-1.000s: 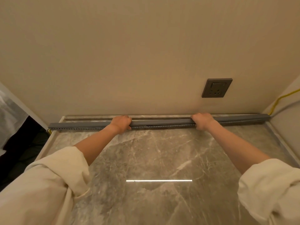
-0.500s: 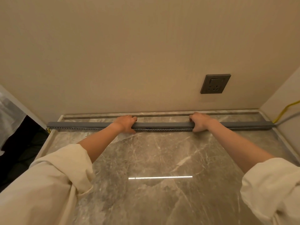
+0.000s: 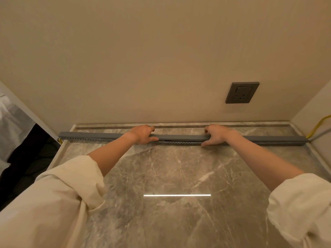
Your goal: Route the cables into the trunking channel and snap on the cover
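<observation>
A long grey slotted trunking channel lies across the far part of the marble counter, with its grey cover on top. My left hand and my right hand both grip the cover and channel near the middle, fingers curled over the back edge and thumbs at the front. A yellow cable and a grey cable run from the right wall into the channel's right end. A bit of yellow cable shows at the left end. The cables inside are hidden.
A dark grey wall socket sits on the beige back wall above the right hand. A raised marble lip runs along the back of the counter. A side wall closes the right; a dark gap lies off the counter's left edge.
The trunking with its cover has come forward from the back lip toward me, both hands moving with it. The cover lies flatter and straighter on the channel than a second ago.
</observation>
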Motion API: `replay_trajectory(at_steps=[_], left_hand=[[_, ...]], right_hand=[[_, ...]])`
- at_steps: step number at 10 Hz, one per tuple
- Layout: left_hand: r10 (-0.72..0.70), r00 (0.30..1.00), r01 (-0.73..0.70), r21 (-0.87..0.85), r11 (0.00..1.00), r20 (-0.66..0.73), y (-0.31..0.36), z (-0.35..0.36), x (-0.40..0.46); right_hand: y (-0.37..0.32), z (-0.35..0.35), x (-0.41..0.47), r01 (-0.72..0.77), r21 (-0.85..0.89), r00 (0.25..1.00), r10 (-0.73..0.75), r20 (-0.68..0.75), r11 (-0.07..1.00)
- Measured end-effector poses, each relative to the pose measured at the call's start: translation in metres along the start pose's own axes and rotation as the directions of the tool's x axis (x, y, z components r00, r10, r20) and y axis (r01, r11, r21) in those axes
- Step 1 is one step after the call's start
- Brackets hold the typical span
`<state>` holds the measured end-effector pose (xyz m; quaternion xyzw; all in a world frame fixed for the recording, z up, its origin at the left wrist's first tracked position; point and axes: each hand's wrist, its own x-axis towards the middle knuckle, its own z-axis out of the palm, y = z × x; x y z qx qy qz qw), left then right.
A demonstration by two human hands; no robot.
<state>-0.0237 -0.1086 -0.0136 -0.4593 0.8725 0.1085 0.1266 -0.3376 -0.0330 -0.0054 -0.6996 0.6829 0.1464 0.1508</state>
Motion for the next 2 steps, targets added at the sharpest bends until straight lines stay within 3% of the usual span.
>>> replay_trajectory(at_steps=[2], left_hand=[[-0.018, 0.997, 0.011, -0.091, 0.996, -0.074, -0.0099, -0.0101, -0.0122]], right_hand=[[-0.0070, -0.0064, -0.0008, -0.006, 0.143, 0.995, 0.020, -0.095, 0.990]])
